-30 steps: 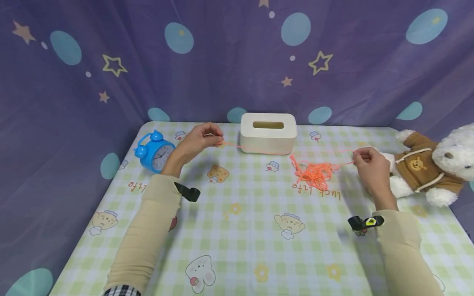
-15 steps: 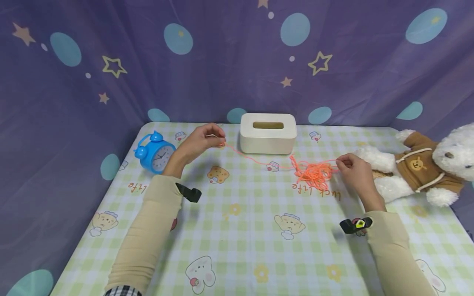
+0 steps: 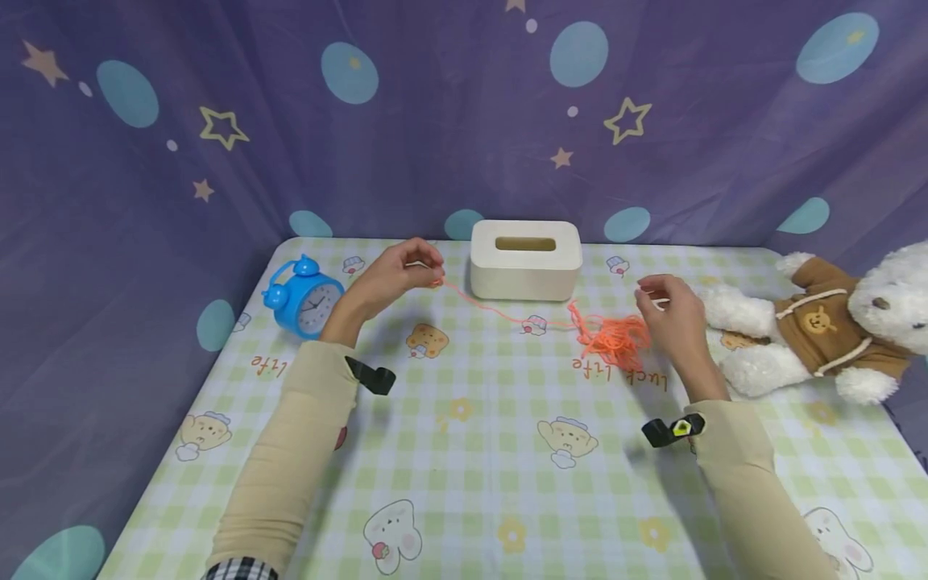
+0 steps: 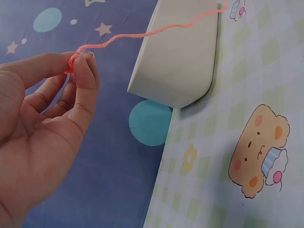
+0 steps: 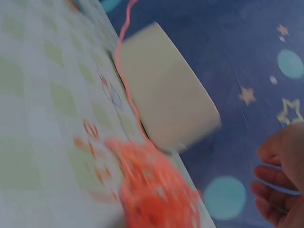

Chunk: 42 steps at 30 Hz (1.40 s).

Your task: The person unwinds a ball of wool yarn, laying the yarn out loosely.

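Observation:
My left hand (image 3: 395,274) pinches the end of an orange yarn (image 4: 137,35) between thumb and forefinger, with a small wound bit at the fingertips. From there the strand sags rightward to a tangled yarn pile (image 3: 612,340) lying on the table. Close to the right of that pile my right hand (image 3: 674,318) is raised, its fingers loosely bent. No yarn shows between them in the right wrist view, where the hand (image 5: 285,175) is partly cut off by the frame edge and the pile is blurred.
A cream tissue box (image 3: 525,278) stands at the back middle. On the left is a blue alarm clock (image 3: 304,298). A white plush bear (image 3: 819,322) in a brown top lies at the right. A checked cloth (image 3: 493,483) covers the table, with a purple curtain (image 3: 449,121) behind.
My right hand has moved left toward the yarn pile and let go of the strand it held. The stretched yarn has slackened and sunk. My left hand has barely moved.

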{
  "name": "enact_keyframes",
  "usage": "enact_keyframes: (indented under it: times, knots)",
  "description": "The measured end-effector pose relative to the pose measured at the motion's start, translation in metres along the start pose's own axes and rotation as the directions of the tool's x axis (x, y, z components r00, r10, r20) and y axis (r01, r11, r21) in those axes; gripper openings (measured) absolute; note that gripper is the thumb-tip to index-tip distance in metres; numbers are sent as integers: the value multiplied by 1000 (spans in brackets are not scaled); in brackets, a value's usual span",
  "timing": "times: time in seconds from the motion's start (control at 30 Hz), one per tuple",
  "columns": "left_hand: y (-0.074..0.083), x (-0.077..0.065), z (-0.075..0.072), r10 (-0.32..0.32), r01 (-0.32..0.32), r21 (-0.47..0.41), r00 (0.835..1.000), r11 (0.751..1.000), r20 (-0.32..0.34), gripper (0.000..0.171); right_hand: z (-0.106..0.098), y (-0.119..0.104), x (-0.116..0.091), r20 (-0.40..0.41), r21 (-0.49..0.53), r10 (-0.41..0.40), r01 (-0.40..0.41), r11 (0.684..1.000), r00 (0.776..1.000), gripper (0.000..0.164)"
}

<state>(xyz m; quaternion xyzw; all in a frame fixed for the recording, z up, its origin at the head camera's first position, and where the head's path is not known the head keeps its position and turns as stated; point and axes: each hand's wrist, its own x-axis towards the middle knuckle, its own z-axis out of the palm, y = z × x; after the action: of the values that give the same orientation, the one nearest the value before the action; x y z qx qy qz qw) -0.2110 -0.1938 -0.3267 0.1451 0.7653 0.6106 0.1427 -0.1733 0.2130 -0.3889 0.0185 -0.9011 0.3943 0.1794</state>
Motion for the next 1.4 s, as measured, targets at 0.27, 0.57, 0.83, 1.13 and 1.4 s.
enact_keyframes:
  times: [0.27,0.57,0.83,1.13,1.4]
  knots:
    - [1,3,4,-9,9,-11,1000,1000,-14,25,54,-37,3,-25,198,-207,208,958,978,17]
    - [3,3,5,-2,2,0,1000,1000,2,22,106,-70,0,171,302,-318,258,918,932,21]
    - [0,3,7,-12,12,14,1000,1000,14,21,138,-87,-6,318,299,-379,288,910,869,27]
    - [0,0,5,2,-2,1,999,1000,35,20,140,-97,-12,342,349,-303,180,920,889,13]
    - [-2,-3,1,-7,8,-15,998,1000,69,19,120,-95,-4,215,417,-184,81,906,959,18]
